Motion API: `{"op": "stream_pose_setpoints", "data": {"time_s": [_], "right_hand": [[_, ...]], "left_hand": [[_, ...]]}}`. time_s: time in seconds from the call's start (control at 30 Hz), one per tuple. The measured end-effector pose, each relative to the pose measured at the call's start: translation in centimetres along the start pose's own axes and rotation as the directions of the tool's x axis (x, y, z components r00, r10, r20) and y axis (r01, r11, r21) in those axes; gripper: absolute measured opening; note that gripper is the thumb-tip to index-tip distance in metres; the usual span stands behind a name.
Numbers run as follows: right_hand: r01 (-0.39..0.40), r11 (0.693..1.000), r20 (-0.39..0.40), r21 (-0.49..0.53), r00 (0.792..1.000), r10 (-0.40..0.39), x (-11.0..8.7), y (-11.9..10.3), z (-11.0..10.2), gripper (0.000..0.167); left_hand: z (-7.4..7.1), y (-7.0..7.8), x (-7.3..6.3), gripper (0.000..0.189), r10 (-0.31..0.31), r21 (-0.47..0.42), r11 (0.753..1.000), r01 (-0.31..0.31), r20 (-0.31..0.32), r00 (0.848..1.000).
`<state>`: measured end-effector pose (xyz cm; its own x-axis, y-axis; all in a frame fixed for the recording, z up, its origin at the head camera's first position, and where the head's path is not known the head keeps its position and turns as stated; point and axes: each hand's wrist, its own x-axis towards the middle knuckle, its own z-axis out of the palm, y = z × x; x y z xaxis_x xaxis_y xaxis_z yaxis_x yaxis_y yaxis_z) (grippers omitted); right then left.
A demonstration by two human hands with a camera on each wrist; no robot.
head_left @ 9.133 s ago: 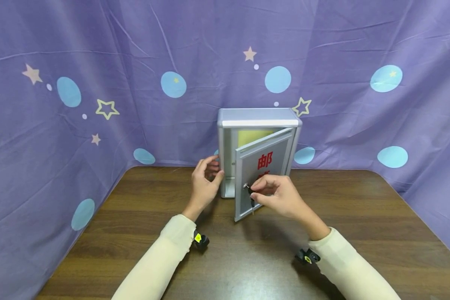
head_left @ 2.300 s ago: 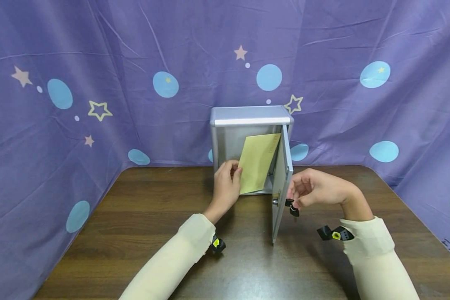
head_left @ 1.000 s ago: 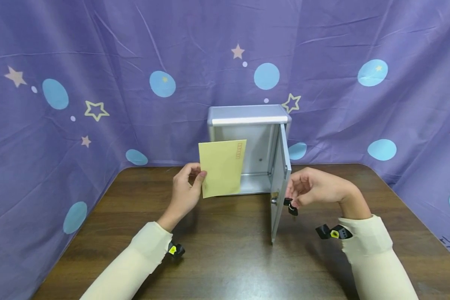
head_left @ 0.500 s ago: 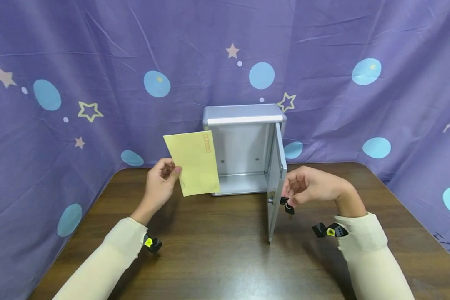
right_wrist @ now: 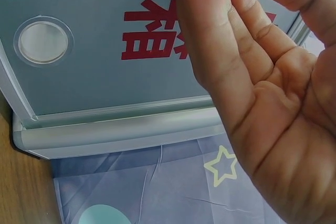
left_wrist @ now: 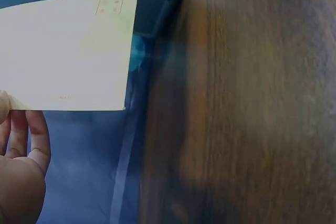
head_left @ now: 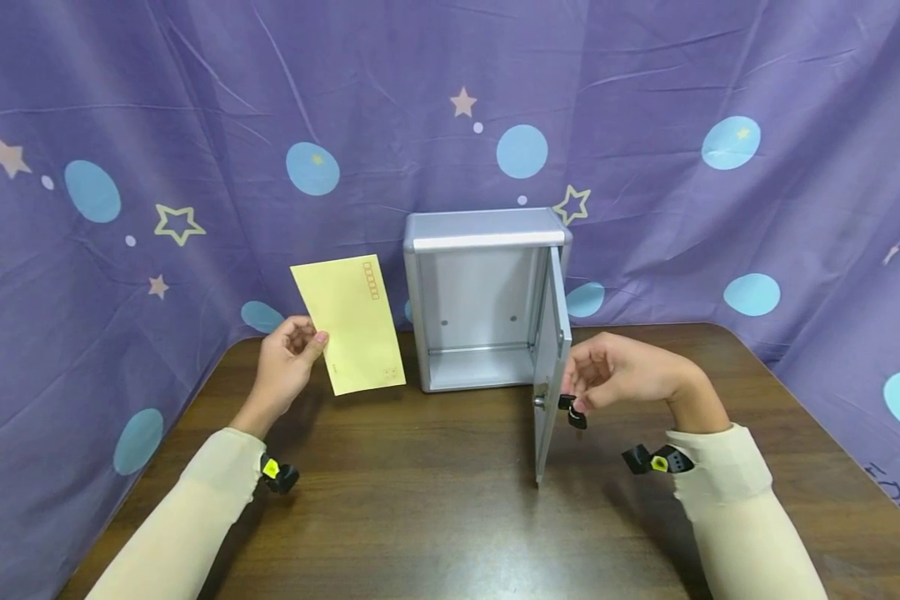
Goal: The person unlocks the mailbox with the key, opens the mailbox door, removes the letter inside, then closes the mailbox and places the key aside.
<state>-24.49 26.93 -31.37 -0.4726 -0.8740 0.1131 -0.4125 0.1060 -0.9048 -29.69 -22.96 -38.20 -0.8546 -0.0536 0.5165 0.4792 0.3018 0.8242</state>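
In the head view my left hand (head_left: 285, 367) pinches a pale yellow envelope (head_left: 356, 325) by its left edge, thumb in front. The envelope is held up above the table, left of a silver metal mailbox (head_left: 487, 223). Printed boxes run down its upper right corner. The mailbox door (head_left: 552, 358) is swung wide toward me on its right side, and the inside shows bare. My right hand (head_left: 633, 379) pinches a black-headed key (head_left: 567, 402) at the door's outer face; a second black key head (head_left: 577, 418) hangs below. Red characters (right_wrist: 152, 45) mark that face in the right wrist view.
The mailbox stands at the back of a brown wooden table (head_left: 420, 517). Behind it hangs a purple curtain (head_left: 390, 83) with stars and blue dots. The open door juts forward over the table between my two hands. A lock cylinder (head_left: 541, 402) pokes through its inner side.
The door has swung from partly to widely open. My left hand has taken the envelope from inside the mailbox and carried it out to the left. My right hand stays at the keys.
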Motion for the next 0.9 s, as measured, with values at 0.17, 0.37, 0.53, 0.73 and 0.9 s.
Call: {"op": "stream_pose_setpoints", "data": {"time_s": [0.17, 0.37, 0.53, 0.73, 0.9], "right_hand": [[-0.002, 1.000, -0.002, 0.010, 1.000, 0.002, 0.0, 0.0, 0.0, 0.019], [-0.013, 1.000, -0.005, 0.006, 1.000, 0.013, -0.1, 0.0, 0.0, 0.018], [0.002, 1.000, -0.002, 0.006, 1.000, -0.002, -0.1, 0.0, -0.1, 0.020], [0.005, 1.000, -0.004, 0.002, 1.000, -0.005, -0.2, -0.1, -0.1, 0.019], [0.004, 1.000, -0.007, -0.005, 1.000, -0.004, -0.2, -0.1, -0.1, 0.020]], "left_hand": [[-0.4, -0.8, 0.3, 0.025, -0.035, 0.008, 0.999, 0.035, 0.037, 0.999], [-0.9, -1.7, 0.6, 0.030, -0.135, 0.028, 0.991, 0.132, 0.133, 0.982], [-1.2, -2.4, 0.9, 0.032, -0.233, 0.060, 0.972, 0.225, 0.191, 0.954], [-1.4, -3.5, 0.9, 0.033, -0.330, 0.140, 0.942, 0.305, 0.218, 0.919], [-1.4, -4.0, 0.8, 0.033, -0.397, 0.256, 0.903, 0.344, 0.194, 0.897]]}}
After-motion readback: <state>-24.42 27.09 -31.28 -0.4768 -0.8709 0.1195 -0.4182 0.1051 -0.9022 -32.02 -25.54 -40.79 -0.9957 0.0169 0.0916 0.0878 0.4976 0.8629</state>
